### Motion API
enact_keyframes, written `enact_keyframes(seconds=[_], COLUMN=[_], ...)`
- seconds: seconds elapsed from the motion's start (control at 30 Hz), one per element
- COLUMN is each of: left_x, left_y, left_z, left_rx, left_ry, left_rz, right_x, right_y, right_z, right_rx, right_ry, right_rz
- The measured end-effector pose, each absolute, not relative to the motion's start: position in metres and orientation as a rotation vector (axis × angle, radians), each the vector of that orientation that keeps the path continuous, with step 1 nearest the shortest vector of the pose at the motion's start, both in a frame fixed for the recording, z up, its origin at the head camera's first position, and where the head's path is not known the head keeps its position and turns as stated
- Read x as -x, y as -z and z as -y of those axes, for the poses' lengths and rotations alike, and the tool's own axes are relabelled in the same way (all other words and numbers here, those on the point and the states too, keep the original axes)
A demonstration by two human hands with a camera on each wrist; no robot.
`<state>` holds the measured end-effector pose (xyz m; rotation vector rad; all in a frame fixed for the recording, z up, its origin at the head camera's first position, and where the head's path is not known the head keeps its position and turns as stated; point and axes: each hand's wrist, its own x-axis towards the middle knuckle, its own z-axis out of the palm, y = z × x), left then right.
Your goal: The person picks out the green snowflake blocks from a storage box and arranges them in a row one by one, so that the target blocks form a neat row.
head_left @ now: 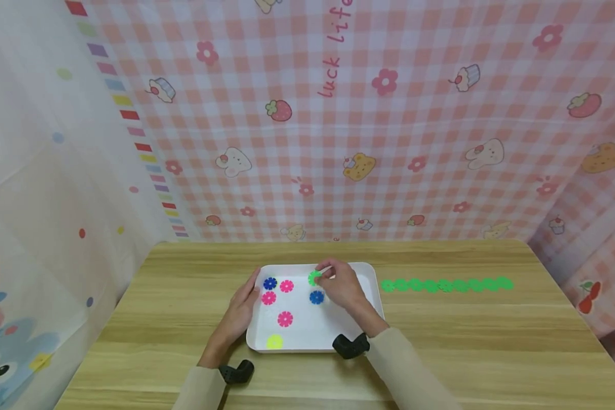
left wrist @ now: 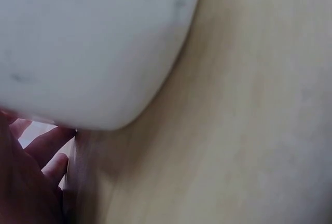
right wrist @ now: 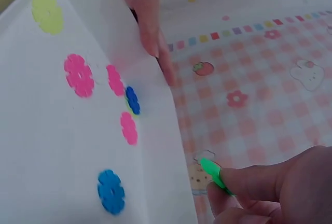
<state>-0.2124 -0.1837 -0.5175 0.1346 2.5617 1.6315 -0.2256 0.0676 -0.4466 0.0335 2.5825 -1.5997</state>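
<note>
My right hand (head_left: 342, 285) pinches a green snowflake disc (right wrist: 211, 170) between thumb and fingers, over the back of the white tray (head_left: 333, 330). On the tray's left side, my left hand (head_left: 238, 310) holds the rim, thumb at the edge and fingers along the outside. Inside lie several notched plastic discs: a lighter blue disc (head_left: 316, 297) under the right hand, pink discs (head_left: 285, 319) towards the left, a dark blue disc (head_left: 270, 283) in the back left corner overlapping a yellowish one, and a yellow disc (head_left: 274, 341) at the front left.
A row of green discs (head_left: 446, 285) runs along the wooden table (head_left: 471, 353) to the right of the tray. Behind the table hangs a pink checked curtain (head_left: 297, 142), with a pale curtain (head_left: 56, 188) at the left.
</note>
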Motion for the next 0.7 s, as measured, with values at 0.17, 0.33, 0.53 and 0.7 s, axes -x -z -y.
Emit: enact_keyframes(seconds=[0.17, 0.33, 0.53, 0.7], left_x=[0.213, 0.213, 0.214, 0.213], left_y=[0.517, 0.518, 0.518, 0.518], left_z=[0.184, 0.185, 0.186, 0.185], left_rx=[-0.128, -0.127, -0.132, -0.14], left_ry=[-1.633, -1.651, -1.665, -1.654], left_rz=[-2.546, -2.526, -2.521, -2.528], right_x=[0.225, 0.225, 0.223, 0.219], right_y=[0.442, 0.44, 0.441, 0.441], right_z=[-0.089, -0.11, -0.144, -0.175], right_rx=[-0.059, -0.081, -0.059, -0.066], right_ry=[1.6, 1.593, 1.64, 1.655], right_rz=[-2.626, -2.639, -2.584, -2.582])
